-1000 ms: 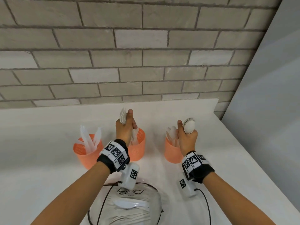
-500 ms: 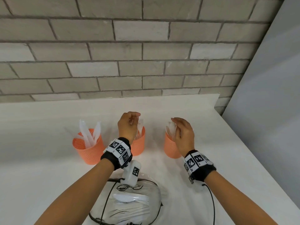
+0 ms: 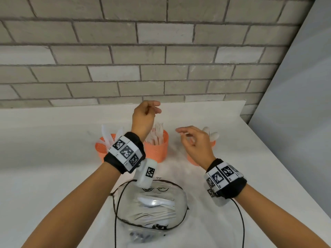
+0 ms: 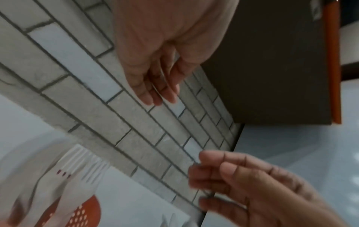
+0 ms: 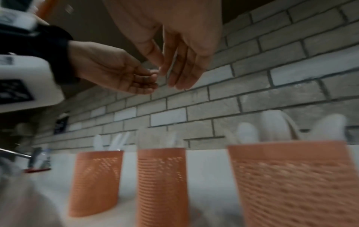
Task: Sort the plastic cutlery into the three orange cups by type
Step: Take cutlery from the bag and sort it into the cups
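Note:
Three orange mesh cups stand in a row on the white counter. The left cup (image 3: 101, 149) holds white knives, the middle cup (image 3: 158, 151) white forks (image 3: 157, 133), and the right cup (image 3: 192, 160) white spoons (image 3: 214, 135). My left hand (image 3: 154, 109) hangs above the middle cup, fingers loosely curled and empty. My right hand (image 3: 186, 135) hovers in front of the right cup with relaxed fingers, empty, hiding most of it. The right wrist view shows all three cups (image 5: 161, 184) below both bare hands (image 5: 178, 69).
A clear plastic bag (image 3: 152, 208) with more white cutlery lies at the near edge between my forearms, with black cables around it. A grey brick wall (image 3: 161, 68) backs the counter, whose right edge (image 3: 268, 158) runs diagonally.
Both hands lowered their cutlery into the cups and let go: forks into the middle cup, spoons into the right. They have since lifted away empty.

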Action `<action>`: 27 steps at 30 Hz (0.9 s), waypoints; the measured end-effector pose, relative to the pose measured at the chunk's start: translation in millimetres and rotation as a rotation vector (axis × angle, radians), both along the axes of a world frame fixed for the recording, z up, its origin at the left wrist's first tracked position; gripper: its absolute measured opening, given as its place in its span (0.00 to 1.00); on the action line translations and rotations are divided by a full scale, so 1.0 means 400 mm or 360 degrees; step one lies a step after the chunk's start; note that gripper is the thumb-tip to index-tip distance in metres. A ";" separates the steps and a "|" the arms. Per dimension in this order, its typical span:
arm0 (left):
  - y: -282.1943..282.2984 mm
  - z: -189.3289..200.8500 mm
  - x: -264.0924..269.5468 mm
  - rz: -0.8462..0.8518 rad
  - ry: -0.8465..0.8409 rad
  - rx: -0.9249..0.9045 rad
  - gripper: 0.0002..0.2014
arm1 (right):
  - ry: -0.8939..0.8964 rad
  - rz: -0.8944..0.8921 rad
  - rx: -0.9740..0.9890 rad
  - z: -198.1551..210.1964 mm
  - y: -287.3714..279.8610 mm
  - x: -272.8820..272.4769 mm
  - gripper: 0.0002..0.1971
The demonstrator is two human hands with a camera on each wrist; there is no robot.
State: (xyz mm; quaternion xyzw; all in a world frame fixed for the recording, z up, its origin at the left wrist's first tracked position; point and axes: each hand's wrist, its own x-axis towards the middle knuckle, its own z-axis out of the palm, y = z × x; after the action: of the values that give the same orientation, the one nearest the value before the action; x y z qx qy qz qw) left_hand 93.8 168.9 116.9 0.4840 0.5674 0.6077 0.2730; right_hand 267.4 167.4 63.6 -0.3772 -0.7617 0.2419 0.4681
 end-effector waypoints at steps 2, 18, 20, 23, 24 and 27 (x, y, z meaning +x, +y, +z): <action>-0.044 0.017 -0.024 -0.0165 0.0045 -0.0090 0.11 | -0.0022 0.0227 -0.0145 0.014 -0.054 -0.029 0.09; -0.387 -0.186 -0.142 -0.0674 0.1498 -0.0964 0.15 | -0.1532 0.0269 -0.0391 -0.117 -0.290 -0.088 0.14; -0.394 -0.196 -0.136 -0.0590 0.1599 -0.0950 0.23 | -0.1615 0.0171 -0.0393 -0.116 -0.292 -0.093 0.20; -0.400 -0.219 -0.125 -0.0495 0.1646 -0.0957 0.30 | -0.1694 0.0058 -0.0396 -0.118 -0.297 -0.110 0.31; -0.401 -0.224 -0.123 -0.0488 0.1648 -0.0993 0.32 | -0.1709 0.0035 -0.0400 -0.118 -0.298 -0.114 0.35; -0.398 -0.227 -0.117 -0.0537 0.1678 -0.1097 0.37 | -0.1843 -0.0022 -0.0415 -0.131 -0.291 -0.125 0.44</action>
State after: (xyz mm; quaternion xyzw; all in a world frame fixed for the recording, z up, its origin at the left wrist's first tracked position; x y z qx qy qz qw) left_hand 46.9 9.7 26.1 0.6844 0.7038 0.0208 0.1892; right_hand 217.5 51.2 11.3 -0.5071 -0.8546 0.0851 -0.0722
